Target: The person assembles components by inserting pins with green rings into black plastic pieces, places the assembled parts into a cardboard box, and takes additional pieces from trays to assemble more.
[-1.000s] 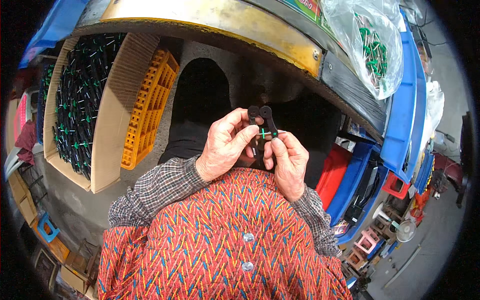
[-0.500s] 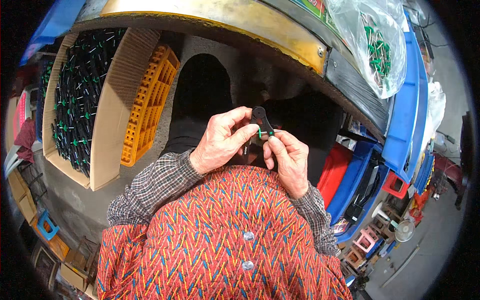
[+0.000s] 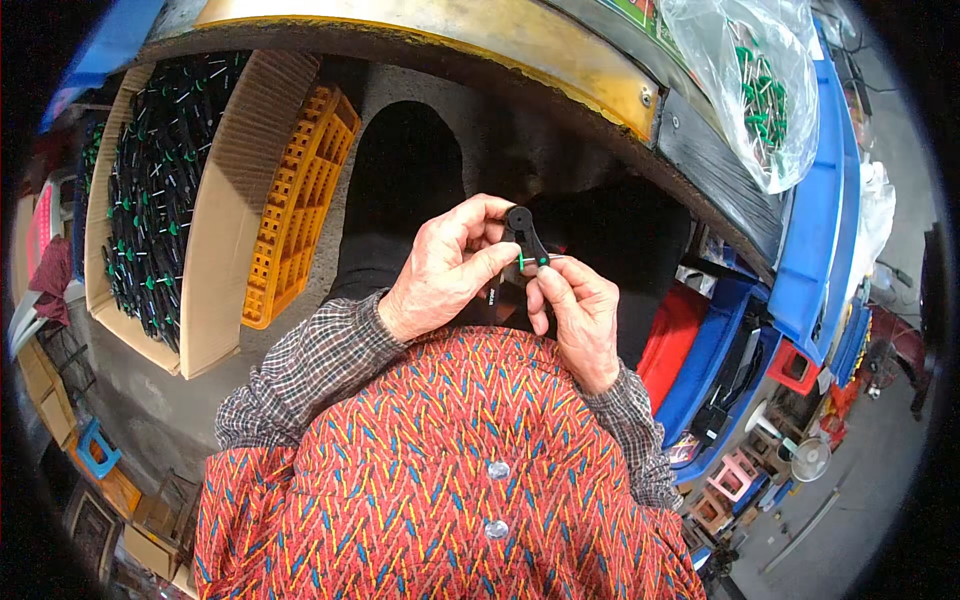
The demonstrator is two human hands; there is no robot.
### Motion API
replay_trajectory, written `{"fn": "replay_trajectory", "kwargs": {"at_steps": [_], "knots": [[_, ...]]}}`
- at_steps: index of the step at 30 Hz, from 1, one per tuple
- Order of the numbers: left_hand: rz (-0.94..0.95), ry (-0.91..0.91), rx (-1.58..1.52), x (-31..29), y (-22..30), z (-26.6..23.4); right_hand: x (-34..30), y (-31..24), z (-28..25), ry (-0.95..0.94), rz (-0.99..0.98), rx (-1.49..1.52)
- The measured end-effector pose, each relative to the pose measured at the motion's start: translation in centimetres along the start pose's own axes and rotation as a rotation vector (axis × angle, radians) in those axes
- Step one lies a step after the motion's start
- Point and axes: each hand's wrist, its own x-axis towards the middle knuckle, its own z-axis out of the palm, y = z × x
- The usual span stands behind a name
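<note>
Over my lap, my left hand [image 3: 436,272] grips a small black plastic part [image 3: 521,224] with a round upper end, thumb and fingers closed around it. A bit of green [image 3: 521,262] shows beside the left thumb tip. At the part's lower right end, my right hand [image 3: 580,318] pinches a thin metal pin [image 3: 556,259] between thumb and forefinger, next to a green spot on the part. Below the left fingertips a narrow black piece [image 3: 493,292] with pale marks hangs down. How these pieces join is too small to tell.
A cardboard box [image 3: 228,200] full of black and green parts stands left, beside an orange plastic crate [image 3: 300,205]. The worktable's edge [image 3: 560,75] crosses ahead. A clear bag [image 3: 765,100] of green-headed metal pins lies at upper right, near blue trays [image 3: 815,210] and a red bin [image 3: 672,340].
Both hands keep their hold on the black part and pin. My left hand's fingers have risen slightly around the part; the view has shifted a little.
</note>
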Motion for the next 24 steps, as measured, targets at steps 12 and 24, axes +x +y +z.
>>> {"fn": "replay_trajectory", "kwargs": {"at_steps": [12,24], "knots": [[-0.035,0.117,-0.012,0.4,0.5,0.0,0.0,-0.2,0.2,-0.017,0.041,-0.017],[-0.083,0.116,-0.144,1.0,0.2,-0.2,0.4,-0.5,0.1,0.012,0.017,0.0]]}}
